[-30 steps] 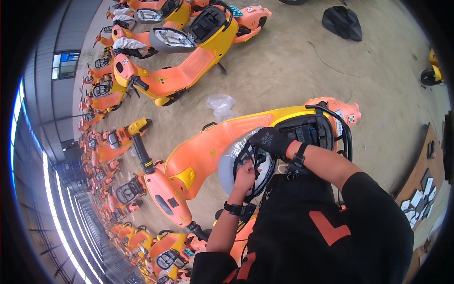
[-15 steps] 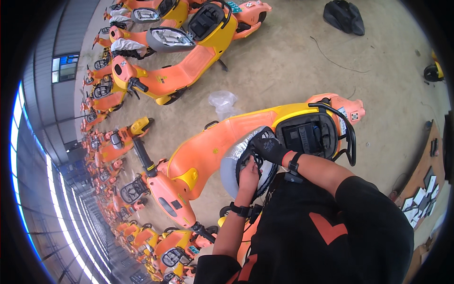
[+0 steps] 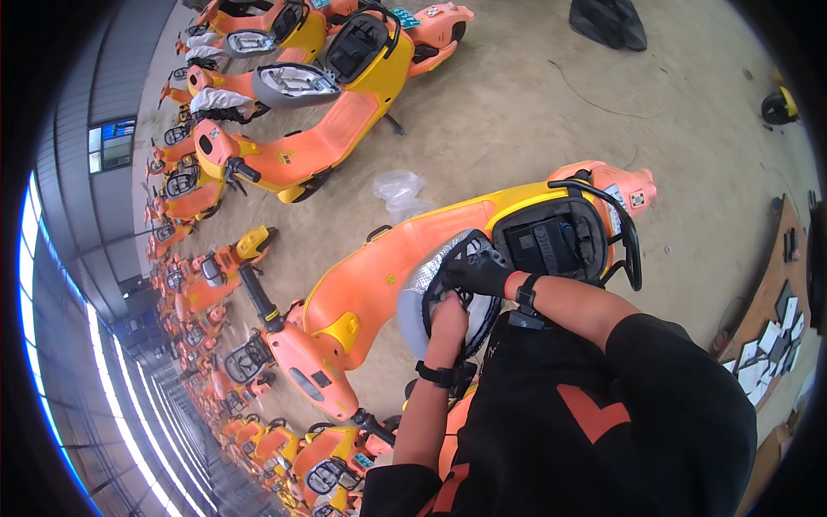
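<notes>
Principal item: one scooter seat, grey, silver-lined, tilted with its dark-rimmed underside toward the wearer, beside the near scooter.
Left hand: bare; grip narrow, curled on the seat's underside, fingertips hidden.
Right hand: black-gloved; grip narrow, closed over the seat's dark rim.
Surroundings: the seat and hands block part of the scooter's yellow side; a black rail curves round its tail. Clear plastic bag on the floor just beyond; second scooter, its seat flipped up; rows of scooters at left; dark thin cord and black cover on the floor; brown worktop at right, bearing white and dark flat pieces.
Containers: near scooter's compartment, open, dark-lined, holding a black box.
Markings: pale lettering on the box; black-and-white square label on the tail; green plate on the second scooter.
</notes>
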A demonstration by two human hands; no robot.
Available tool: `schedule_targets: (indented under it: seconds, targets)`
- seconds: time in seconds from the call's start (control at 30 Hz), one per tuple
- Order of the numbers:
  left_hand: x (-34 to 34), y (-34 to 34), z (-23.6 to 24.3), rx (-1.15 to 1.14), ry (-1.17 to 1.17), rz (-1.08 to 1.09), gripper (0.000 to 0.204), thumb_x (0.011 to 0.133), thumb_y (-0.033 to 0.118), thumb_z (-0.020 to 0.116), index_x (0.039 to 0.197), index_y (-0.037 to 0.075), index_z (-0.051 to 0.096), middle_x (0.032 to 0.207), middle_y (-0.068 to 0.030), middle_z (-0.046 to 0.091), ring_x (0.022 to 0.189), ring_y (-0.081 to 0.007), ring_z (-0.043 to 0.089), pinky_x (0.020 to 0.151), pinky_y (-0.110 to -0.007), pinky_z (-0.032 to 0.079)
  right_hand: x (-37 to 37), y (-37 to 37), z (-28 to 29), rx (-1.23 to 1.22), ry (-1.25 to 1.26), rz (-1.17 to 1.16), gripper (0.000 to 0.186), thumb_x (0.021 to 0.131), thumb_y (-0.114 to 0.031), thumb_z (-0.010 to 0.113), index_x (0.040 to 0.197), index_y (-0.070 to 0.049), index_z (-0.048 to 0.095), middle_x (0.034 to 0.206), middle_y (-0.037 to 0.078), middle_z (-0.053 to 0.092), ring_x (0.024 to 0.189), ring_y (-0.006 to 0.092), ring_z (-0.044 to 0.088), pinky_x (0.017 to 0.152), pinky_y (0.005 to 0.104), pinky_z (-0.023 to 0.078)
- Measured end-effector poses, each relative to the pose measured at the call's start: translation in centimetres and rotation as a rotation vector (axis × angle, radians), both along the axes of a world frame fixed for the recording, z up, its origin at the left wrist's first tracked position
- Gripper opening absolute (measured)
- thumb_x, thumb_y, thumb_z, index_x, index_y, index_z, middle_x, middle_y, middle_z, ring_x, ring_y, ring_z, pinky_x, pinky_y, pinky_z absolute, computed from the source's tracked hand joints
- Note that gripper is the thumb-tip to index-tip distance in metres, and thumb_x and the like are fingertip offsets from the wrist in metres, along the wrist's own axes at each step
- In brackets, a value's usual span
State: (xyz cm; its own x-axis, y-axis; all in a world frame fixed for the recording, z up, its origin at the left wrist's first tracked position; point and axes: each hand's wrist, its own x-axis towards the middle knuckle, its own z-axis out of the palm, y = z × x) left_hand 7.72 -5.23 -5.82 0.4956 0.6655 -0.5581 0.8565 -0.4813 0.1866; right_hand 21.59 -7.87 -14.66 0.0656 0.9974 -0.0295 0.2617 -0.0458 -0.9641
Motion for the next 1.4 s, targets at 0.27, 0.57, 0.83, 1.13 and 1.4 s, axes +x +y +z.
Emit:
schedule_targets:
  seconds: [0.27,0.57,0.83,1.13,1.4]
  targets:
    - [0.4,0.7,0.6,-0.276,-0.01,0.145,0.022,0.082,0.016,0.063,0.082,-0.005,0.057,0.067,-0.0155,0.066,0.064,-0.0253,0.067,0.062,-0.036,0.051,1.1,-1.4,3.3,-0.23,0.126,0.145,0.021,0.089,-0.029,0.054,0.101,-0.014,0.062,0.088,0.013,0.064,0.085,0.0268,0.062,0.077,0.038,0.047]
    - [1.7,0.1,0.8,-0.22,0.101,0.152,0.024,0.085,0.021,0.061,0.084,-0.003,0.062,0.076,-0.0198,0.067,0.08,-0.0341,0.066,0.075,-0.042,0.049,1.5,-6.4,-4.6,-0.163,0.641,-0.515,0.026,0.093,-0.024,0.055,0.101,0.0,0.062,0.088,0.006,0.064,0.085,0.0113,0.06,0.074,0.028,0.049]
    - [2.7,1.4,2.6,-0.408,0.158,0.206,0.031,0.093,0.018,0.048,0.079,-0.005,0.064,0.073,-0.0145,0.068,0.071,-0.0246,0.065,0.07,-0.037,0.048,-2.6,-6.1,0.3,-0.063,0.907,0.34,0.032,0.093,-0.015,0.049,0.124,-0.007,0.044,0.085,0.0,0.056,0.079,0.0104,0.053,0.074,0.0278,0.045]
    - [1.8,1.6,1.4,-0.446,0.141,0.257,0.03,0.093,0.019,0.049,0.08,-0.002,0.066,0.071,-0.0096,0.068,0.067,-0.0184,0.062,0.066,-0.032,0.045,-2.0,-5.9,-1.7,-0.002,0.584,0.45,0.017,0.092,-0.019,0.056,0.102,-0.007,0.061,0.086,0.003,0.063,0.082,0.0121,0.057,0.076,0.0297,0.046]
    - [0.5,0.4,0.9,-0.225,0.005,0.148,0.023,0.084,0.017,0.058,0.085,-0.005,0.064,0.079,-0.0223,0.066,0.082,-0.0351,0.065,0.077,-0.042,0.05,-2.3,-7.2,-4.5,-0.001,-0.094,0.632,0.028,0.084,-0.026,0.057,0.108,-0.012,0.065,0.103,0.013,0.066,0.094,0.0296,0.062,0.082,0.0404,0.047]
